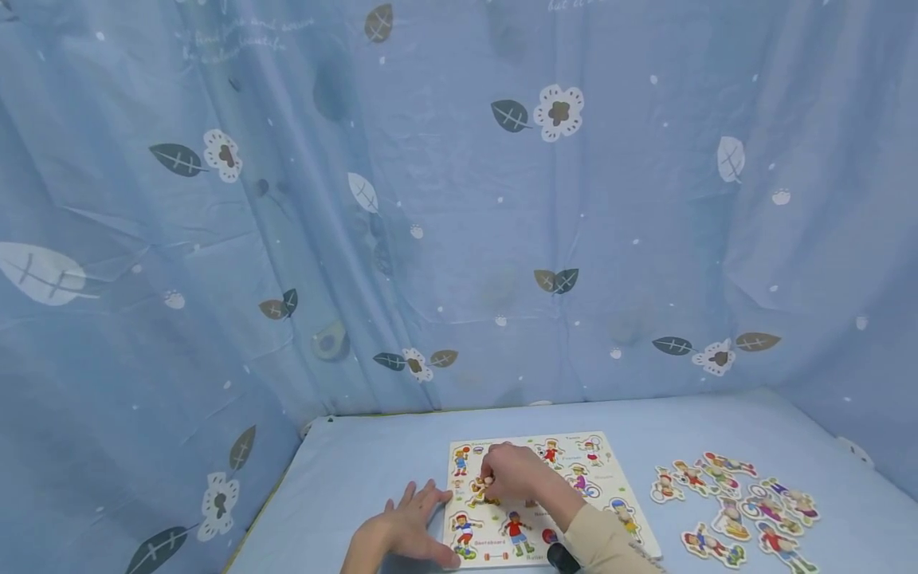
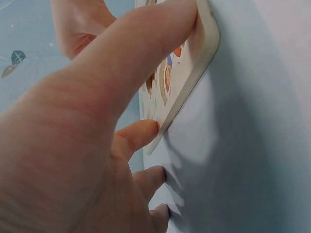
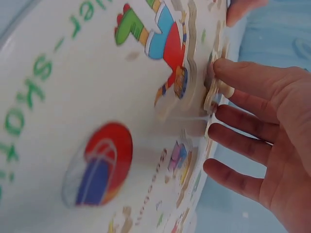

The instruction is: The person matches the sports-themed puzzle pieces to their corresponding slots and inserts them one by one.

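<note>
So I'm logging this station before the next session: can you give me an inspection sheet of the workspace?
Surface: table covered in light blue cloth.
Job's things: puzzle board lying flat; one puzzle piece at the board's middle.
Clutter: loose figure pieces spread to the right of the board.
Hands: left hand flat, pressing the board's left edge; right hand pinches the piece in its fingers.
Cables: nothing seen.
Surroundings: blue curtain with leaf and flower print behind and beside.

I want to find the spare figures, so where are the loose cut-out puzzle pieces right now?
In the head view, the loose cut-out puzzle pieces lie clustered on the blue table cloth, right of the white wooden puzzle board and away from both hands.
</note>
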`<state>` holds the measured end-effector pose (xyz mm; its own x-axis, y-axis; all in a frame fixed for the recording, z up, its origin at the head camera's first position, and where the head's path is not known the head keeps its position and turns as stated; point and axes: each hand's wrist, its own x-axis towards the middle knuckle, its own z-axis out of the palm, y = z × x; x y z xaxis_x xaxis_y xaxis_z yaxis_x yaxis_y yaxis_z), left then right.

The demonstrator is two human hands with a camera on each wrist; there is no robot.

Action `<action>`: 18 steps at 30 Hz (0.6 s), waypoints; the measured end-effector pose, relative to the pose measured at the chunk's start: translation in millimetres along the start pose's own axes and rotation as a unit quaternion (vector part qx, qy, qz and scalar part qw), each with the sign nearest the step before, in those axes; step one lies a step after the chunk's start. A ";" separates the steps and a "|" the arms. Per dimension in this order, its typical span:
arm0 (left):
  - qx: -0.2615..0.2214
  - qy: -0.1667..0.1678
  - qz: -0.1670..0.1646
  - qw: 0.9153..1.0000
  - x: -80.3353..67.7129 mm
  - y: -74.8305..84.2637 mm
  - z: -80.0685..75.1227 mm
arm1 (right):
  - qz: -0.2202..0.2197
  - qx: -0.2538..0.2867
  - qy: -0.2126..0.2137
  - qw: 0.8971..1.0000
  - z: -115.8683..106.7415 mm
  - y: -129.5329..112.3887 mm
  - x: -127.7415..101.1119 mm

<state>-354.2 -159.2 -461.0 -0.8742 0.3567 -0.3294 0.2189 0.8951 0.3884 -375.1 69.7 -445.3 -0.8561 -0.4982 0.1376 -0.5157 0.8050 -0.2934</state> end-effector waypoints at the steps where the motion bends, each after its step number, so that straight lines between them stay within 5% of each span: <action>1: -0.002 0.001 0.002 1.000 0.4 -0.8 0.5 | -0.002 -0.002 0.003 1.000 1.1 -0.3 0.6; 7: -0.002 0.002 0.001 1.000 9.6 -9.4 6.7 | 0.004 0.006 0.001 1.000 5.3 -1.0 2.6; 18: 0.004 0.003 0.008 1.000 1.1 -1.0 0.6 | 0.000 -0.003 0.023 1.000 15.5 -0.9 4.6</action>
<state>-355.1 -159.5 -462.3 -0.8733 0.3690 -0.3183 0.2357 0.8915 0.3868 -378.0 61.7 -459.0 -0.8568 -0.4830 0.1804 -0.5156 0.8068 -0.2886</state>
